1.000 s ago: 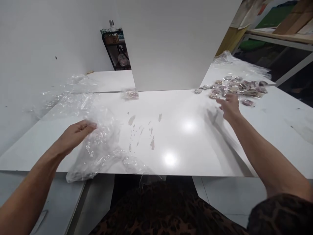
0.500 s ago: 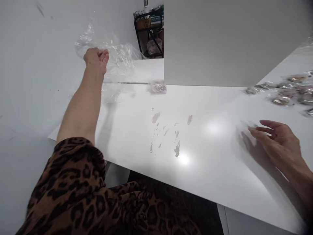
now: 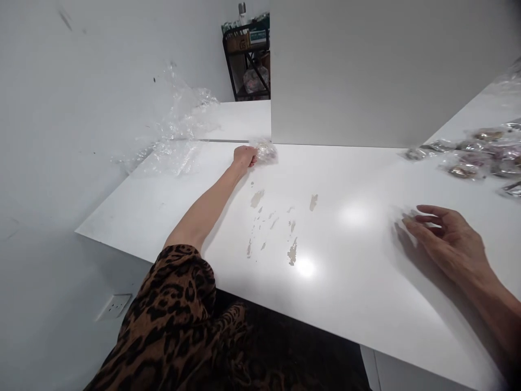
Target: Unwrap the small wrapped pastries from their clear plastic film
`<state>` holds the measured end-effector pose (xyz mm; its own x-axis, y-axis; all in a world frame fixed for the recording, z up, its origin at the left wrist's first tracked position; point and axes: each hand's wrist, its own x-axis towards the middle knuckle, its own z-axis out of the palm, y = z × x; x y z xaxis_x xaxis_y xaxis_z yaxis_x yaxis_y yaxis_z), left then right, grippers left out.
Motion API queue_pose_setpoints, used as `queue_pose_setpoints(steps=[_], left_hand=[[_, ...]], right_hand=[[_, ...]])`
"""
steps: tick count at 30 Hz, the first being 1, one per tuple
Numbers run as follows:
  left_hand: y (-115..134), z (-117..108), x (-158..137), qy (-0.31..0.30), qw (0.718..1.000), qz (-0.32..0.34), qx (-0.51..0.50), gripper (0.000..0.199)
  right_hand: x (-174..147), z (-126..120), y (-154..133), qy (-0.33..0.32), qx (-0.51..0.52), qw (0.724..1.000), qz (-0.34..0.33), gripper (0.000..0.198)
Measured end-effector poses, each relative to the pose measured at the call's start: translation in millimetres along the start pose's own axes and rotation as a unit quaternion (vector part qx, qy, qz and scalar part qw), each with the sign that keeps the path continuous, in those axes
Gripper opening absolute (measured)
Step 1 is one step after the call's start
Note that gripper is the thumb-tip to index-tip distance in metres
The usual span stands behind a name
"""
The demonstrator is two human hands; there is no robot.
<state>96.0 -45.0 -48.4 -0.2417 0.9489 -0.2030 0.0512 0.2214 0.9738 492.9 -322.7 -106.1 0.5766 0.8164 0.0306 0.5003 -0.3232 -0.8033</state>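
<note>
At the far edge of the white table, my left hand (image 3: 245,156) is closed with its fingertips on the left end of a clear plastic packet (image 3: 267,152). Something pinkish shows through the packet's wrinkled film. My right hand (image 3: 451,236) hovers low over the table's right part, its fingers loosely curved and thumb apart from the forefinger. By its fingertips there is a faint see-through patch that I cannot make out. Crumpled clear plastic film (image 3: 175,146) lies left of my left hand, against the wall.
Several clear packets with small shiny contents (image 3: 484,152) lie at the right back. A tall white panel (image 3: 350,70) stands along the table's (image 3: 345,293) far edge. Behind it is a black shelf rack (image 3: 232,70). A wall socket (image 3: 115,307) sits below the table at the left.
My left hand has let go of the crumpled film, which has settled lower by the wall. It has moved right and down to the packet. My right hand has barely shifted.
</note>
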Motion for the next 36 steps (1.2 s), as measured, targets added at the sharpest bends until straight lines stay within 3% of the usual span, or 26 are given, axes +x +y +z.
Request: queue_pose_setpoints(steps=[3,6,8,11,13,15,17,20,25,29,31,33,36], left_hand=[[6,-11,-41,-0.091,0.995,0.02,-0.027,0.023],[5,-23,-97,-0.184,0.981,-0.001,-0.062,0.015],[1,-27,-134,-0.21,0.974,-0.028,-0.084,0.013],[-7,-24,-179,-0.218,0.967,-0.062,-0.114,0.013],[-12,-21,-199,-0.228,0.961,-0.085,-0.132,0.017],[-15,-20,-213,-0.249,0.95,-0.096,-0.161,0.026],[-17,-23,-221,-0.253,0.944,-0.088,-0.191,0.041],[-18,-30,-226,-0.223,0.953,-0.046,-0.2,0.05],[-20,-38,-231,-0.218,0.967,0.058,-0.115,0.021],[-32,-37,-242,-0.142,0.967,0.199,-0.073,0.016],[-46,-39,-252,-0.096,0.938,0.331,-0.024,0.015],[-65,-42,-264,-0.103,0.875,0.471,0.042,0.015],[-90,-50,-284,-0.242,0.74,0.601,0.18,0.016]], right_hand=[[-3,-4,-10,-0.041,0.018,0.999,0.001,0.053],[-17,0,-36,-0.083,0.011,0.996,-0.031,0.056],[-34,11,-59,-0.135,0.028,0.985,-0.105,0.063],[-63,43,-94,-0.224,0.055,0.942,-0.242,0.084],[-79,69,-113,-0.245,0.066,0.912,-0.322,0.099],[-88,91,-125,-0.23,0.097,0.898,-0.361,0.094],[-93,106,-132,-0.212,0.157,0.904,-0.337,0.077],[-95,116,-139,-0.215,0.29,0.899,-0.248,0.06],[-101,117,-145,-0.227,0.461,0.85,-0.114,0.058],[-96,117,-140,-0.222,0.533,0.816,-0.016,0.052],[-87,118,-136,-0.21,0.568,0.795,0.041,0.04],[-76,118,-131,-0.178,0.596,0.778,0.094,0.026],[-63,118,-126,-0.143,0.611,0.769,0.124,0.017]])
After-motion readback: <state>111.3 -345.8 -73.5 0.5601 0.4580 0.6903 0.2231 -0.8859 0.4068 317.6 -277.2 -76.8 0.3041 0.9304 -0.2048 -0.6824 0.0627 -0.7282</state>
